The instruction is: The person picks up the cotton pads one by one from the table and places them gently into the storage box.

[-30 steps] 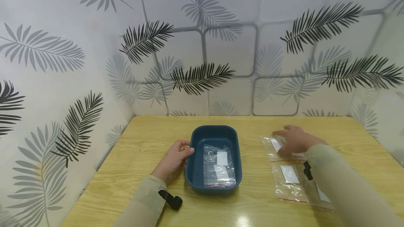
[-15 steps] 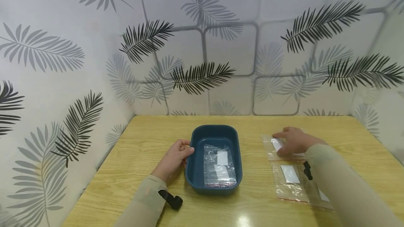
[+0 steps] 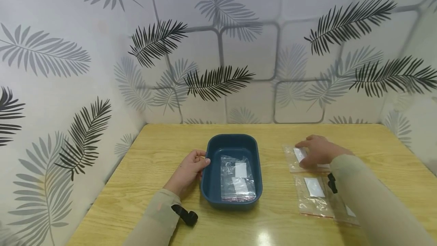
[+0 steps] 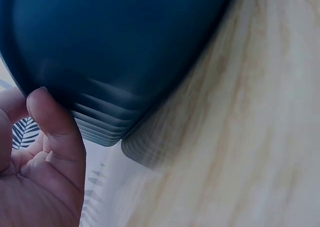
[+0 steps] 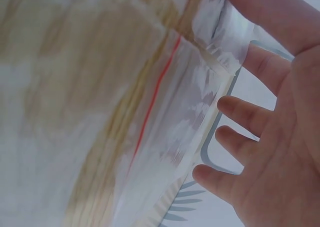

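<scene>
A dark blue plastic bin point(image 3: 212, 174) stands on the table. My left hand point(image 3: 186, 172) grips its left side, with the thumb point(image 4: 50, 112) over the rim and the other fingers partly hidden behind the wall. Inside lie clear zip-lock bags point(image 3: 238, 185) with white rectangular pieces. At the right, my right hand point(image 3: 321, 153) pinches the farthest zip-lock bag point(image 3: 294, 165) between thumb and forefinger, and partly covers it. Its red seal line point(image 5: 155, 97) shows in the right wrist view, where the remaining fingers are spread apart.
Another zip-lock bag point(image 3: 315, 202) with a white piece lies nearer on the right. Beside it a further bag point(image 3: 349, 217) is mostly hidden under the right forearm. The wood-grain table point(image 3: 164, 139) ends at a leaf-patterned wall point(image 3: 246, 98).
The farthest bag and the right hand's fingers have shifted very slightly. The left hand and bin hold their place, while the whole view has tilted a little.
</scene>
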`<state>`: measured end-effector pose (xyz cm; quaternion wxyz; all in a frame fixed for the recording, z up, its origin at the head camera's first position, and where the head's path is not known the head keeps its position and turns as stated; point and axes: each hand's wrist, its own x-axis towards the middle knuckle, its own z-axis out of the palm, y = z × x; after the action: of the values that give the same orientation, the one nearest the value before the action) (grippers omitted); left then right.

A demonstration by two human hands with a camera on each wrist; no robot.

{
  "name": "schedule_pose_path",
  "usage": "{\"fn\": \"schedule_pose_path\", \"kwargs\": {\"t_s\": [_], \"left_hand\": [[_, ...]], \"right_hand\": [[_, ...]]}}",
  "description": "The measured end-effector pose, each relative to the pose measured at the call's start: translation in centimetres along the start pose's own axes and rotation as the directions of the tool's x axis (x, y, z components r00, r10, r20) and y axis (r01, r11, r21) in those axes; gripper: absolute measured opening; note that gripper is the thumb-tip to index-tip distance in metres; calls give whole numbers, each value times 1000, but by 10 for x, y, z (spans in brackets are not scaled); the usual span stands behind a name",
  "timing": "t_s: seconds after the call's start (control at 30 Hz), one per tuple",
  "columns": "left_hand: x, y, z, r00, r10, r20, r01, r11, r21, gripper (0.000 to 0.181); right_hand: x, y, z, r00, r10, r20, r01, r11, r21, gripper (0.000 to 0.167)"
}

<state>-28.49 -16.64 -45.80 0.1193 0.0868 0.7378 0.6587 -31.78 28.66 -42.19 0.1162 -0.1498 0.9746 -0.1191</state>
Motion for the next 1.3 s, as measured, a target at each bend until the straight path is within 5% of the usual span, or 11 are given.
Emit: {"fn": "schedule_pose_path", "kwargs": {"t_s": [1.03,1.3], "left_hand": [[-1,1,0,1000,-1,-6,1,1000,15,35],[0,-1,-1,1000,3,3,-3,1000,17,36]], "right_hand": [[2,-2,6,990,-59,-128,52,997,-60,65],[0,-4,3,996,-59,-71,54,996,-68,68]]}}
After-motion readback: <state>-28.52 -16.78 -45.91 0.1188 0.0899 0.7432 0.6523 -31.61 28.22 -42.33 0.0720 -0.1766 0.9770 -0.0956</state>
